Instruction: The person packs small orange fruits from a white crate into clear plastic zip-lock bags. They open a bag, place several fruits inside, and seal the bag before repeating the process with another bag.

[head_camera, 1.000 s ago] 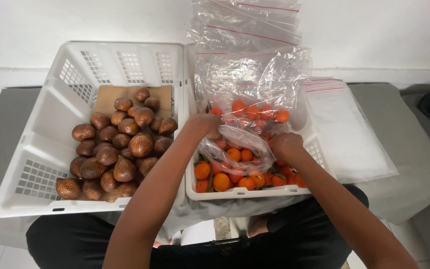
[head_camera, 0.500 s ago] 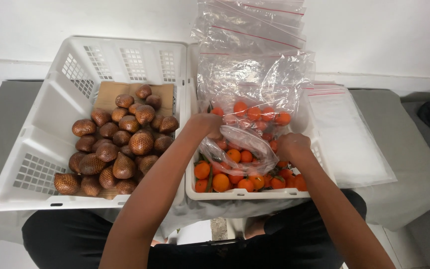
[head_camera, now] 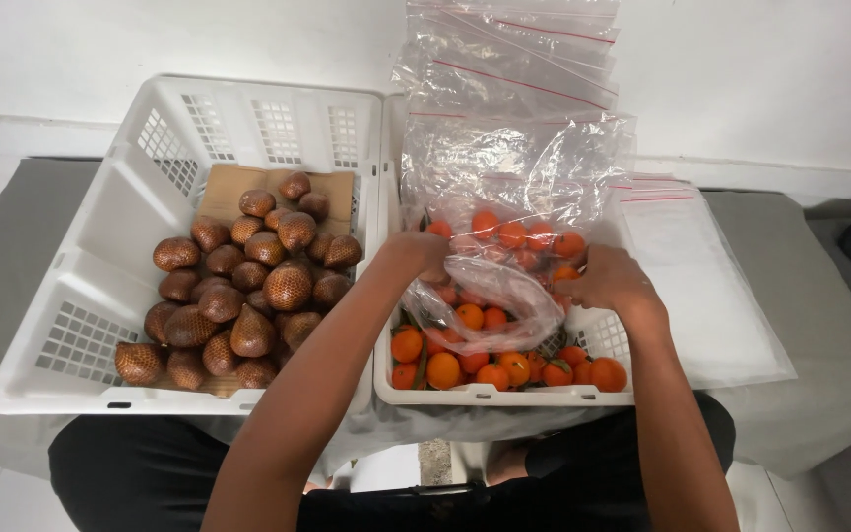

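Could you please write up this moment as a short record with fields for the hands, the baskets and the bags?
left hand: left hand grips the edge of the clear plastic bag, over the right basket
right hand: right hand holds the bag's other side
bag contents: a few small orange fruits
right basket: white basket with loose orange fruits
left basket: white basket with brown scaly fruits on cardboard
spare bags: flat stack of empty bags on the right; more bags hanging behind

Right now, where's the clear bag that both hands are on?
In the head view, the clear bag lies right of centre over the small orange fruits in the right white basket, between left hand and right hand.
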